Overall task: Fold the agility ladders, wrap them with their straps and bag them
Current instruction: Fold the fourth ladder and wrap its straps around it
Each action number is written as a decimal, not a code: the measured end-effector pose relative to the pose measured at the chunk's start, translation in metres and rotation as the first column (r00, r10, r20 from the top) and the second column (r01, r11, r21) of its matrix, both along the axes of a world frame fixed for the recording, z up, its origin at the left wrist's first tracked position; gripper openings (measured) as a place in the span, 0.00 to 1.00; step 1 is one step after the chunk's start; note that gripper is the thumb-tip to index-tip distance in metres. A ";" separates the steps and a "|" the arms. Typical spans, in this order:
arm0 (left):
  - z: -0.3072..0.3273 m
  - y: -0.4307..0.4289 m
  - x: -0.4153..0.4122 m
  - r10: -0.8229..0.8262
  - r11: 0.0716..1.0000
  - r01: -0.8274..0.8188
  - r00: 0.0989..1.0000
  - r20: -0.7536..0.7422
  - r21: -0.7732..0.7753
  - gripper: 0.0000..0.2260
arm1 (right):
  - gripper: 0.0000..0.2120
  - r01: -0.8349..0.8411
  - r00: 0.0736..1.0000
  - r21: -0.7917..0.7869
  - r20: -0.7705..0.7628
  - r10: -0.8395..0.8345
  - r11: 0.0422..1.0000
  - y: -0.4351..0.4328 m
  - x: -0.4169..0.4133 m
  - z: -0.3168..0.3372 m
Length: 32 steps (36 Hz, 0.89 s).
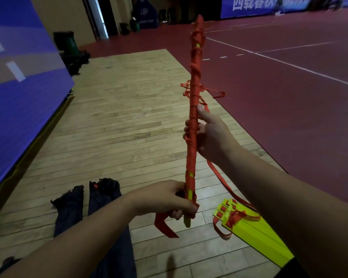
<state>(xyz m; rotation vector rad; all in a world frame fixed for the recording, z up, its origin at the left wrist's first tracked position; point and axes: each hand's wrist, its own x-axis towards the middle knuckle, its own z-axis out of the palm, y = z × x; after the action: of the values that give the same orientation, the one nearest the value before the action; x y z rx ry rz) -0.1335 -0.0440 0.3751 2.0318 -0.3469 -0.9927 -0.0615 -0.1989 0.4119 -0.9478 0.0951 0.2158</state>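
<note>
- Firmly, your left hand (pixel 169 199) was closed around the bottom end of the wrapped agility ladder (pixel 193 101), fingers curled right round it, with a short yellow rung tip poking out below your fist.
- Your right hand (pixel 211 137) gripped the same bundle about halfway up, thumb laid along the red wrapping and fingers curled behind it.
- You held that bundle nearly upright, tilted slightly to the right, above the wooden floor (pixel 129 117).
- Its red strap (pixel 219 175) wound up the whole length; one loose tail trailed down from your right hand to the floor.
- You had two ladders in sight: one in your hands, and one unwrapped ladder (pixel 255 237) of flat yellow rungs lying on the floor by your right forearm.
- Your two legs (pixel 100 207) in dark jeans stretched out on the boards.
</note>
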 end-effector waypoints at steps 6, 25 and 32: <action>-0.002 0.012 0.004 -0.075 0.997 0.074 0.991 -0.114 -0.007 0.11 | 0.03 -0.065 0.985 -0.058 0.154 0.073 0.996 0.002 -0.006 0.003; -0.008 0.007 0.001 0.046 0.992 -0.062 0.989 -0.139 -0.110 0.19 | 0.10 0.088 0.991 -0.159 0.111 -0.071 0.983 0.011 -0.003 -0.003; -0.009 0.019 0.006 -0.054 0.997 0.052 0.998 -0.040 -0.049 0.11 | 0.12 0.090 0.987 -0.142 0.147 -0.069 0.986 0.006 -0.002 -0.004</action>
<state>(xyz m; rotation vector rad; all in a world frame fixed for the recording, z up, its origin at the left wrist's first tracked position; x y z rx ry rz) -0.1277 -0.0249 0.3656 1.9650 -0.4004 -1.0480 -0.0636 -0.1932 0.4079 -1.1025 0.0180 0.0677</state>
